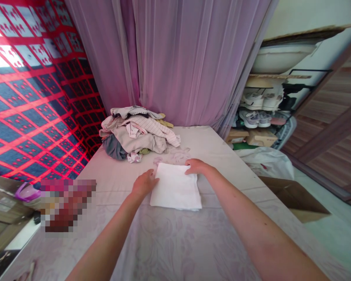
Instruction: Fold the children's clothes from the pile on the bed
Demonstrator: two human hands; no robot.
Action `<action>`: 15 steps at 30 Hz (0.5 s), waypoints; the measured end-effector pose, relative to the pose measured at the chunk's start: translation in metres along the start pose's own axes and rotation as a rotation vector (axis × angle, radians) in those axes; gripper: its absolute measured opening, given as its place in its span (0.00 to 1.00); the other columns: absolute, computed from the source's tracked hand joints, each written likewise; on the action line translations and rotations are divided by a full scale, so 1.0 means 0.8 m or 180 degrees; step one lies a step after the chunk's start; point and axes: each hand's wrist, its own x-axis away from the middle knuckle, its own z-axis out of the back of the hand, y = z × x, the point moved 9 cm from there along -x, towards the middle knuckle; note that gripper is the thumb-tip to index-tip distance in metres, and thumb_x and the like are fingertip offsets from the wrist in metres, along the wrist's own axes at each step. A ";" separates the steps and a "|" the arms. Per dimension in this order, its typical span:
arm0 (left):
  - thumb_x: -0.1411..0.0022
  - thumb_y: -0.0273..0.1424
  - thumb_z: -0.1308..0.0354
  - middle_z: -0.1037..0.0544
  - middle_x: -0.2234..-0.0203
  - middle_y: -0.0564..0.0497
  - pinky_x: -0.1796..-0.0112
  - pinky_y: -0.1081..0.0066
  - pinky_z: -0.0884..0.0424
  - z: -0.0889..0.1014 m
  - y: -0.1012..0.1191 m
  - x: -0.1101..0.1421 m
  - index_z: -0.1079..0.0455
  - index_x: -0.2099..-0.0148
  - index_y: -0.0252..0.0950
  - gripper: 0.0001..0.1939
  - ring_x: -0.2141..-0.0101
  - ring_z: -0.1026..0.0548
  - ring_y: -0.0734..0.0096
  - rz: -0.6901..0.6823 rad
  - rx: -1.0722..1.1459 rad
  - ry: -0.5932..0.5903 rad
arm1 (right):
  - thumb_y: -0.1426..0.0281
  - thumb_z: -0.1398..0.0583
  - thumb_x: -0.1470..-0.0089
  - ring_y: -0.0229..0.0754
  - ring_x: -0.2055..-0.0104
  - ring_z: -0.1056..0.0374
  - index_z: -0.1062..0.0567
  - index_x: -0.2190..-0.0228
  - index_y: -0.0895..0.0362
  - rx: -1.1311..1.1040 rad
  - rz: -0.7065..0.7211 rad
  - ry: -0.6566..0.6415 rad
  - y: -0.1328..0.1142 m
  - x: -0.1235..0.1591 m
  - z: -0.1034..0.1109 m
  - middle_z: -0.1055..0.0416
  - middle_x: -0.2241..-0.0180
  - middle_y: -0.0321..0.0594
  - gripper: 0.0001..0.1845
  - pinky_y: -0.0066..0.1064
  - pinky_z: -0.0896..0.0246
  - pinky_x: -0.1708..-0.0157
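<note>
Mid-frame, a squarish folded white cloth (175, 189) lies on a floral sheet (169, 249). The curved left hand (144, 183) meets its left edge, the right hand (199, 166) curls at its upper-right corner — whether either grips, I cannot tell.

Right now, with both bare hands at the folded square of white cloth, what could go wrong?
The folded square of white cloth shows uneven layers along its right edge, so they might shift further apart if handled. The right hand is at the far right corner and the left hand at the left edge; uneven pulling could skew the folds. The loose heap of mixed-colour clothes might slump if bumped.
</note>
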 end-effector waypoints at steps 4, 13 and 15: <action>0.41 0.39 0.47 0.27 0.49 0.48 0.56 0.73 0.35 -0.001 0.005 -0.030 0.39 0.42 0.40 0.25 0.51 0.28 0.66 0.0133 0.0171 -0.0074 | 0.65 0.37 0.57 0.44 0.56 0.31 0.26 0.55 0.53 -0.0085 -0.0017 0.0138 0.004 0.004 0.001 0.27 0.54 0.40 0.24 0.27 0.39 0.60; 0.47 0.39 0.44 0.20 0.69 0.47 0.70 0.73 0.33 -0.010 0.003 -0.037 0.28 0.66 0.36 0.12 0.66 0.23 0.63 0.0246 0.0056 -0.0629 | 0.65 0.41 0.51 0.47 0.44 0.40 0.35 0.45 0.51 -0.0044 0.0109 0.0594 -0.003 0.012 0.012 0.38 0.43 0.42 0.30 0.34 0.45 0.47; 0.48 0.38 0.44 0.21 0.75 0.49 0.74 0.74 0.34 -0.014 -0.001 -0.024 0.29 0.68 0.36 0.11 0.71 0.24 0.66 0.0249 0.0112 -0.0798 | 0.71 0.44 0.49 0.45 0.42 0.43 0.36 0.44 0.49 0.0054 0.0531 0.0776 -0.041 0.008 0.019 0.40 0.41 0.40 0.29 0.34 0.48 0.45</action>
